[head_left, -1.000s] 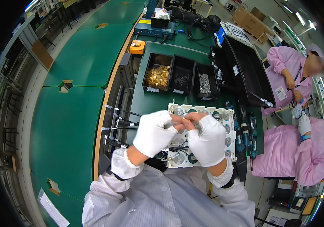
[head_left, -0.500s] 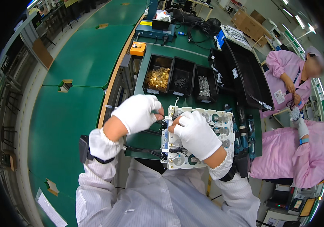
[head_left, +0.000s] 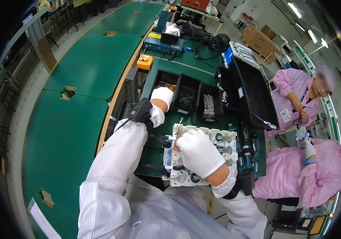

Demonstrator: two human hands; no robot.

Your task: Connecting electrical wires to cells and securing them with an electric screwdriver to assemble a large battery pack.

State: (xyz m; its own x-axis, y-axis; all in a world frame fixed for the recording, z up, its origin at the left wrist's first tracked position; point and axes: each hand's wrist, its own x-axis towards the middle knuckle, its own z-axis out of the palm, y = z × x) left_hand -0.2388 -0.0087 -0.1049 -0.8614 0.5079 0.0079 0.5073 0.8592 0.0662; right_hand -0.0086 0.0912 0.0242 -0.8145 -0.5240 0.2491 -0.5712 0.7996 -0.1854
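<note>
My left hand (head_left: 162,96), in a white glove with bare fingertips, reaches over the near edge of a black bin (head_left: 168,75) of small brass-coloured parts (head_left: 170,86). Its fingers are hidden inside. My right hand (head_left: 200,153), gloved the same way, rests over the left side of a white plastic panel (head_left: 176,183) with round clear and green pieces in it. Thumb and fingers are curled together there; what they pinch is hidden. Black cables (head_left: 154,169) run out from the panel's left side, and a thin lead with a ring terminal (head_left: 181,120) stands up at its far edge.
Beside the brass parts are a bin of dark pieces (head_left: 186,99) and one of silver screws (head_left: 209,104). Several power screwdrivers (head_left: 246,148) lie right of the panel. Past them stands a large black tray (head_left: 254,93). Two people in pink (head_left: 298,167) work at the right.
My left hand has left the panel's left edge and moved forward into the bin of brass parts. My right hand stays at the panel. The view has shifted slightly.
</note>
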